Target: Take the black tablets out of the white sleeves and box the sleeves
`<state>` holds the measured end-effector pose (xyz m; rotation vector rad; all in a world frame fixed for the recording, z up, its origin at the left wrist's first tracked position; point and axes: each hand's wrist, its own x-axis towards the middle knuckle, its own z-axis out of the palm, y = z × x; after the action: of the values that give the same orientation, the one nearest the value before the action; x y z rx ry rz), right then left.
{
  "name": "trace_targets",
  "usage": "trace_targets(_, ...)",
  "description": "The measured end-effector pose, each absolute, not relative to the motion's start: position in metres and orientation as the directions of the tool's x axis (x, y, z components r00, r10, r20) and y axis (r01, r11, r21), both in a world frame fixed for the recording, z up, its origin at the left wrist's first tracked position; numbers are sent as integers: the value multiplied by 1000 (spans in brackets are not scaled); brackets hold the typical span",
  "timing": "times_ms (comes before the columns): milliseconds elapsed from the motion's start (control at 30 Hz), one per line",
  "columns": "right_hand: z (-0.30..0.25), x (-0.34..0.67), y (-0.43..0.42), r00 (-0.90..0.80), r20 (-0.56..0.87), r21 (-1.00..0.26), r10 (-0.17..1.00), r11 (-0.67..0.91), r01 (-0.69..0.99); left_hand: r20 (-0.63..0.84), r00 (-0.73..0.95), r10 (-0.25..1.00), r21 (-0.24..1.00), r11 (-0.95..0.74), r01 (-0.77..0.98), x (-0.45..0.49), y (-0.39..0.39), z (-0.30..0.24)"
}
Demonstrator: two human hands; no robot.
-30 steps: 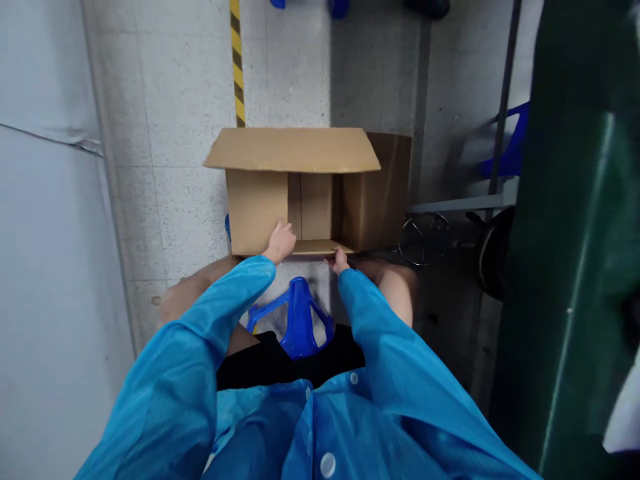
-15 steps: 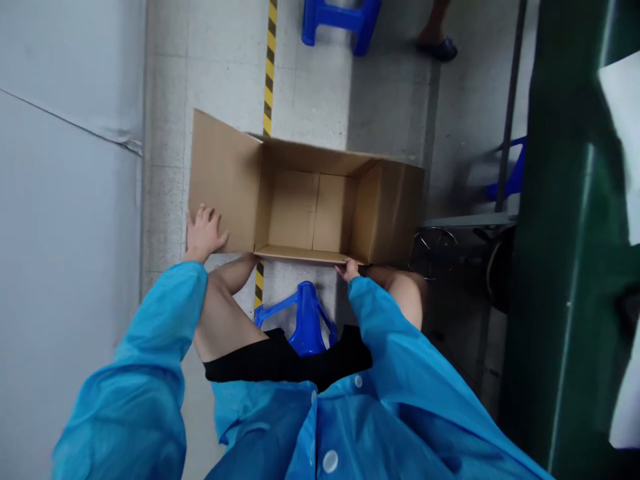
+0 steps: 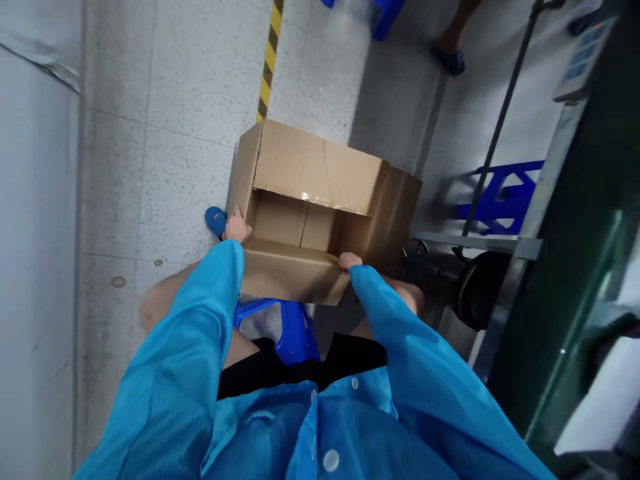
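Note:
An open brown cardboard box (image 3: 320, 200) sits on the floor in front of my knees, its far flap folded inward with clear tape along its edge. My left hand (image 3: 236, 229) grips the box's near left corner, fingers closed around the edge. My right hand (image 3: 349, 261) pinches the right end of the near flap, which hangs down toward me. Both arms wear blue plastic sleeves. The box's inside looks empty where it shows.
I sit on a blue plastic stool (image 3: 287, 328). A blue shoe (image 3: 216, 221) lies left of the box. A yellow-black floor stripe (image 3: 269, 59) runs away behind it. Another person's foot (image 3: 449, 57) is top right. A green machine (image 3: 590, 240) and metal frame stand at right; grey wall at left.
My left hand moved from the spread left flap to the box's near left corner. The far flap has folded inward and the near flap now hangs toward me. The view tilted.

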<state>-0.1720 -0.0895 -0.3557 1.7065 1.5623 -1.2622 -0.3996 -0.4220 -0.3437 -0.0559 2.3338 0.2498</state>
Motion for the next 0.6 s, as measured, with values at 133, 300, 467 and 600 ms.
trace_targets(133, -366, -231, -109, -299, -813, -335, 499, 18, 942, -722, -689, 66, 179, 979, -94, -398, -433, -342)
trace_targets(300, -359, -284, -154, -689, -590, -574, 420, 382, 724, -746, -662, 73, 154, 986, -65, -388, -421, -335)
trace_targets(467, -322, -319, -144, -825, -363, -463, 434, 684, 564, -759, -647, 76, 152, 986, -63, -377, -416, -341)
trace_targets(600, -293, -382, -80, -872, -164, -358, 461, 796, 488, -762, -643, 82, 165, 984, -70, -371, -422, -350)
